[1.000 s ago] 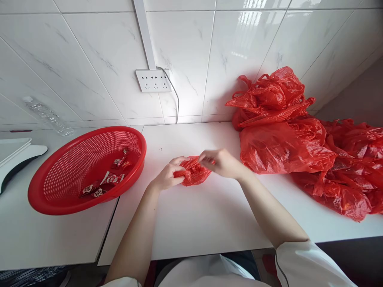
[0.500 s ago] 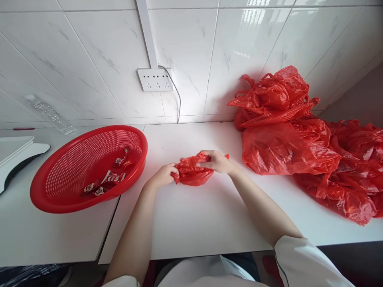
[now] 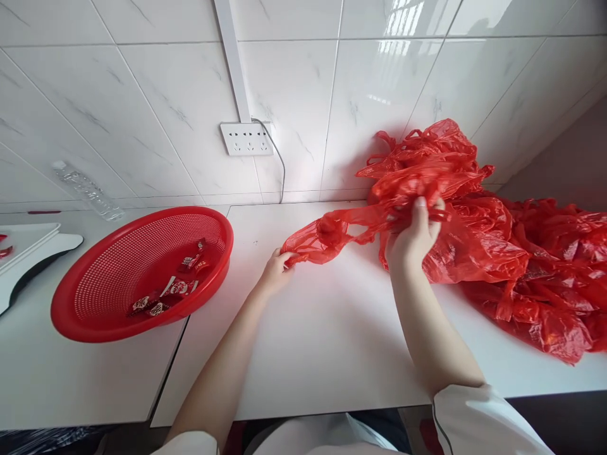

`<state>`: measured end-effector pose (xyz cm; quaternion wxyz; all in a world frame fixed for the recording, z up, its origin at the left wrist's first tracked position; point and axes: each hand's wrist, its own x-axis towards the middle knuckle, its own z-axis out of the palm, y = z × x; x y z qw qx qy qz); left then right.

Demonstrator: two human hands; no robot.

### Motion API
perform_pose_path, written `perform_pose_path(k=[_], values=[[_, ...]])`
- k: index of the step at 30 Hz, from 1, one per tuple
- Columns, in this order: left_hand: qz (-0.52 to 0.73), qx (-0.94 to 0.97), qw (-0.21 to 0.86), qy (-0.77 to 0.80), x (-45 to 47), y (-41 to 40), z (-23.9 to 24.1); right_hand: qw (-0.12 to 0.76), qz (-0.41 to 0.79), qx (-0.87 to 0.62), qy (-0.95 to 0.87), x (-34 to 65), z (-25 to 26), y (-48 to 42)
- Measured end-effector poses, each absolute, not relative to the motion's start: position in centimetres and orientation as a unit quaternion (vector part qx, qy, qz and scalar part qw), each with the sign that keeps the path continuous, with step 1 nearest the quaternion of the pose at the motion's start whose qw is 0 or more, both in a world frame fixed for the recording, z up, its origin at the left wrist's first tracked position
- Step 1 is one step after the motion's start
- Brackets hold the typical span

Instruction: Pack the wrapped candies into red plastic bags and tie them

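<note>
A small knotted red plastic bag [image 3: 332, 232] is stretched out above the white table [image 3: 308, 341]. My left hand [image 3: 277, 270] pinches its lower left end near the tabletop. My right hand [image 3: 413, 235] is raised and closed round its handles at the right, against the heap of red plastic bags [image 3: 497, 253]. The bag hangs taut between both hands, with a bulge near its middle.
A red perforated basket [image 3: 118, 265] with several red candy wrappers [image 3: 175, 287] sits at the left, across the seam of two tables. A clear plastic bottle [image 3: 85, 189] lies by the tiled wall. A wall socket [image 3: 246, 139] with a cable hangs above. A white tray [image 3: 28, 243] is far left.
The bag was bunched between both hands on the table. My right hand has since lifted and pulled its handles up and to the right, stretching it out. My left hand kept its end.
</note>
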<state>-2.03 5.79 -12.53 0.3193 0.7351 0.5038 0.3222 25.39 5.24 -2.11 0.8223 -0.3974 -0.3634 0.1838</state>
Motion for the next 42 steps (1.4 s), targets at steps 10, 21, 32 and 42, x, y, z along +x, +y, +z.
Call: perform_pose_path(k=[10,21,32,42], values=[[0.258,0.756,0.316,0.513,2.1,9.4,-12.6,0.873,0.217,-0.310,-0.309,28.1,-0.9,6.0],[0.266,0.706,0.161,0.637,-3.3,2.9,-10.2,0.657,0.172,-0.476,-0.558,29.3,0.8,14.2],[0.152,0.809,0.057,0.565,-1.6,1.6,-9.7,0.167,0.192,-0.433,-0.864,18.2,-7.2,6.6],[0.019,0.786,0.081,0.612,-1.6,2.0,-9.8,0.266,0.477,-0.436,-0.715,23.0,-4.9,6.9]])
